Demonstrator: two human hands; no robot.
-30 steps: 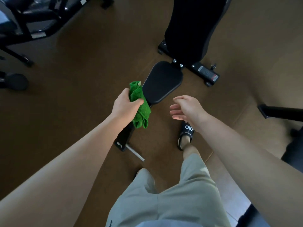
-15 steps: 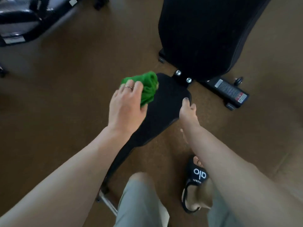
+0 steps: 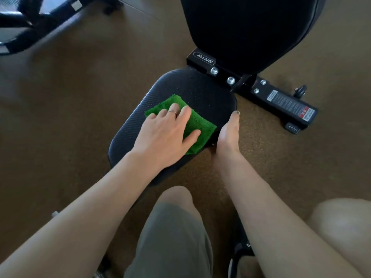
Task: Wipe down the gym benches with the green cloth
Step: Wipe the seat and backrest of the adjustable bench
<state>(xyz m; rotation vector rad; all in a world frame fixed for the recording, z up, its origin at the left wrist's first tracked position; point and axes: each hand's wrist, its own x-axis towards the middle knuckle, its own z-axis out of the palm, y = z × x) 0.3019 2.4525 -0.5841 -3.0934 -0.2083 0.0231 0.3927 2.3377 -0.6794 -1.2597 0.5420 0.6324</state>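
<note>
Wiping under way on a gym bench seat pad, black and beaded with droplets toward its far end. Left hand laid flat with straight, spread fingers on the green cloth, itself lying flat across the seat's middle. Right hand curled around the seat's right edge, thumb on top, apparently steadying. Upright back pad not yet touched. Next, likely, strokes toward the wet far end, with firm downward pressure.
</note>
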